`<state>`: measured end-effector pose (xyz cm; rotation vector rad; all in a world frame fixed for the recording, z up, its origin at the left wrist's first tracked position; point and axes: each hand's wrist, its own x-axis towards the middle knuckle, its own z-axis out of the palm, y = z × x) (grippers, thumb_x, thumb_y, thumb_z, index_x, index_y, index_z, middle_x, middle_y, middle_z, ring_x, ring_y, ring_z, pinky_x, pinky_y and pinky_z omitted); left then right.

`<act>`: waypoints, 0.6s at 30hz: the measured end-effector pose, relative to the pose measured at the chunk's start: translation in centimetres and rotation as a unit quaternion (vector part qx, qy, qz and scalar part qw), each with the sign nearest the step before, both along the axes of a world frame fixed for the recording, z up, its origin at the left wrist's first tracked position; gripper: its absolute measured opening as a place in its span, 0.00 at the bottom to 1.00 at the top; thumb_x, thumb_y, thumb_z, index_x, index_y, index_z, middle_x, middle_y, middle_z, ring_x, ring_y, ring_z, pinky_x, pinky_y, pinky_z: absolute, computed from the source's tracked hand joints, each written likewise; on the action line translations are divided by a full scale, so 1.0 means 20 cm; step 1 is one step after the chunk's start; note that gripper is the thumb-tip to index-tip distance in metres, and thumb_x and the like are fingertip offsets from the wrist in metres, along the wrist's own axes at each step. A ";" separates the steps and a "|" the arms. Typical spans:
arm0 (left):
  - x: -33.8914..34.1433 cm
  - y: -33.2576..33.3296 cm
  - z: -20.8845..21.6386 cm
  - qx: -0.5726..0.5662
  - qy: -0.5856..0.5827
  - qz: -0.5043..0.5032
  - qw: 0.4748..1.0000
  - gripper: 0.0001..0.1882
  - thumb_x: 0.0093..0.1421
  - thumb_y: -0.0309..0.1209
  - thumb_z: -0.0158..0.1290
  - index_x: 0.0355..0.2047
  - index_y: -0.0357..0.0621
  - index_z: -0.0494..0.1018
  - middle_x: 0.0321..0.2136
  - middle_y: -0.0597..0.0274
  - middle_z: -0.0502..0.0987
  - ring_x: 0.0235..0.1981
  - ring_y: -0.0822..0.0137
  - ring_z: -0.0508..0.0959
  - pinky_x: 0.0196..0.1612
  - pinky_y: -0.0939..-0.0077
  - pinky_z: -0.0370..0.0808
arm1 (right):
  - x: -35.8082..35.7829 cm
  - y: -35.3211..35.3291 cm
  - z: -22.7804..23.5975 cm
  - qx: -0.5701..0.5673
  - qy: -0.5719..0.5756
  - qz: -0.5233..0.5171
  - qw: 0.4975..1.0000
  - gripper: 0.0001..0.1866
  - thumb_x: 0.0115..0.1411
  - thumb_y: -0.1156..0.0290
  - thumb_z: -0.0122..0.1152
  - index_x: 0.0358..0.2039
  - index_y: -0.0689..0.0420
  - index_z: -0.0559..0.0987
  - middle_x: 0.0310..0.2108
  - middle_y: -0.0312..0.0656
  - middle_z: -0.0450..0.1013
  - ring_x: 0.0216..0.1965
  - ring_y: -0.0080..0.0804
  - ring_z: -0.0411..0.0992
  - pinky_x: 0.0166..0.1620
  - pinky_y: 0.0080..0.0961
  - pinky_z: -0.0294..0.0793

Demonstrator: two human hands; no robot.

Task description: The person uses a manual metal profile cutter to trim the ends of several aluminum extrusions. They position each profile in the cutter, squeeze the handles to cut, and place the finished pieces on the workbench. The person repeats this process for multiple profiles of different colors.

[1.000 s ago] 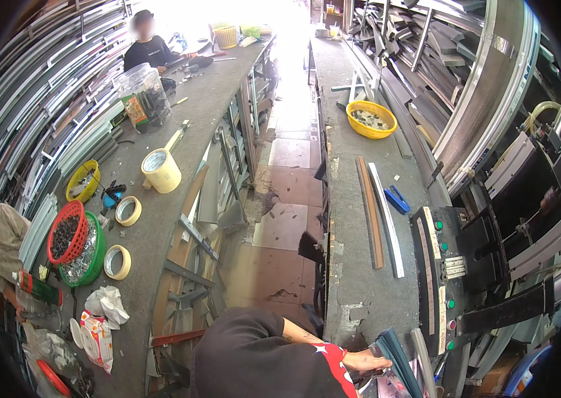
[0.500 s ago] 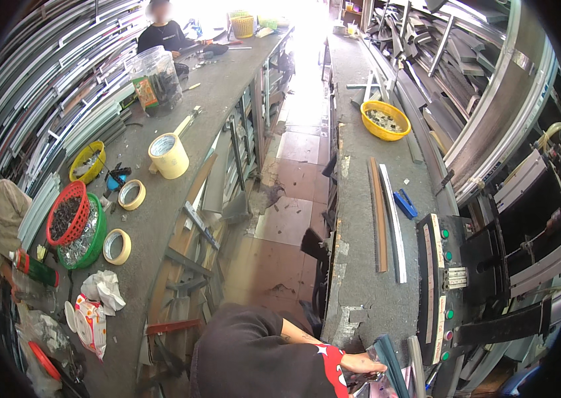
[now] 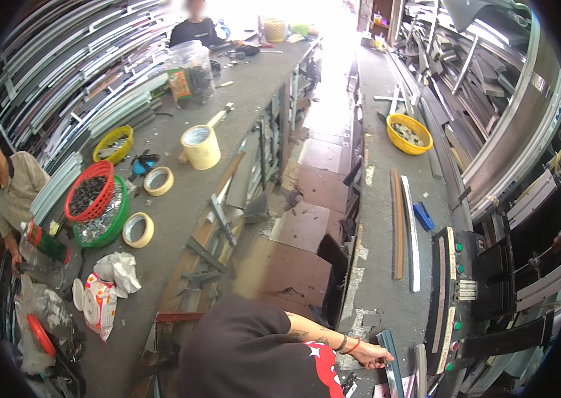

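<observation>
My left hand (image 3: 374,356) reaches out from a dark sleeve, with a red band and a dark band at the wrist. Its fingers close on the edge of a dark grey-green metal profile (image 3: 394,373) lying lengthwise on the right-hand bench (image 3: 376,302). Beside that piece lies a lighter grey profile (image 3: 420,371). Small dark metal bits (image 3: 349,383) sit by the front of my shirt, partly cut off by the rim. My right hand does not show.
Brown strip (image 3: 396,225), white strip (image 3: 411,239), blue tool (image 3: 423,216) and yellow basket (image 3: 410,134) lie farther along this bench. A button panel (image 3: 449,302) borders its right. The left bench (image 3: 161,278) holds tape rolls (image 3: 201,147) and baskets. Two people are beyond it.
My view has swung, so the scene sits farther right. My left hand has moved up along the dark profile, and its wrist bands now show. The person at the left is more visible.
</observation>
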<state>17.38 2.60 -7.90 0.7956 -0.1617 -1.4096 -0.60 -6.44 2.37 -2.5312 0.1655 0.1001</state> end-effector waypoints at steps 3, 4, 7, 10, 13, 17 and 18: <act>-0.03 -0.03 -0.05 -0.021 -0.007 0.036 0.999 0.23 0.59 0.54 0.46 0.22 0.46 0.65 0.13 0.72 0.61 0.13 0.76 0.58 0.18 0.80 0.56 | -0.05 0.00 -0.04 -0.042 -0.037 0.030 0.998 0.35 0.44 0.56 0.64 0.55 0.50 0.68 0.44 0.51 0.68 0.49 0.48 0.64 0.51 0.48 0.62; -0.05 -0.04 -0.07 -0.037 -0.004 0.069 0.997 0.23 0.60 0.53 0.45 0.22 0.46 0.66 0.13 0.72 0.61 0.13 0.76 0.59 0.18 0.81 0.56 | -0.07 0.01 -0.04 -0.062 -0.052 0.037 0.996 0.35 0.44 0.56 0.64 0.55 0.49 0.68 0.45 0.52 0.68 0.50 0.49 0.64 0.51 0.49 0.62; -0.12 0.01 -0.08 -0.041 -0.119 0.175 0.977 0.18 0.62 0.46 0.46 0.27 0.44 0.69 0.15 0.70 0.67 0.16 0.77 0.68 0.20 0.80 0.66 | -0.11 0.01 -0.04 -0.172 -0.138 0.014 0.975 0.36 0.40 0.54 0.66 0.52 0.52 0.71 0.44 0.52 0.68 0.47 0.52 0.65 0.49 0.49 0.64; -0.16 0.20 -0.03 -0.011 -0.025 0.234 0.972 0.12 0.62 0.41 0.46 0.31 0.46 0.70 0.17 0.71 0.69 0.18 0.77 0.68 0.19 0.81 0.63 | -0.17 -0.08 -0.05 -0.211 -0.176 -0.034 0.961 0.35 0.41 0.57 0.67 0.50 0.58 0.71 0.42 0.53 0.69 0.44 0.53 0.66 0.46 0.49 0.65; -0.19 0.48 -0.01 0.017 -0.043 0.297 0.954 0.11 0.61 0.39 0.45 0.34 0.46 0.70 0.18 0.69 0.68 0.19 0.73 0.69 0.23 0.78 0.66 | -0.27 -0.21 -0.15 -0.203 -0.214 -0.074 0.953 0.35 0.46 0.49 0.65 0.50 0.58 0.71 0.43 0.52 0.69 0.44 0.52 0.66 0.44 0.48 0.66; -0.26 0.75 0.05 0.093 -0.211 0.416 0.880 0.13 0.63 0.38 0.43 0.36 0.43 0.70 0.22 0.65 0.72 0.21 0.73 0.73 0.23 0.82 0.70 | -0.32 -0.31 -0.30 -0.159 -0.166 -0.097 0.968 0.33 0.50 0.46 0.61 0.53 0.52 0.70 0.47 0.49 0.68 0.46 0.50 0.67 0.45 0.51 0.64; -0.29 0.83 0.15 0.121 -0.224 0.418 0.872 0.14 0.64 0.40 0.42 0.39 0.42 0.70 0.28 0.61 0.75 0.25 0.73 0.75 0.27 0.81 0.73 | -0.30 -0.32 -0.27 -0.195 -0.211 -0.066 0.956 0.33 0.51 0.49 0.61 0.54 0.52 0.68 0.47 0.48 0.67 0.46 0.49 0.67 0.45 0.50 0.65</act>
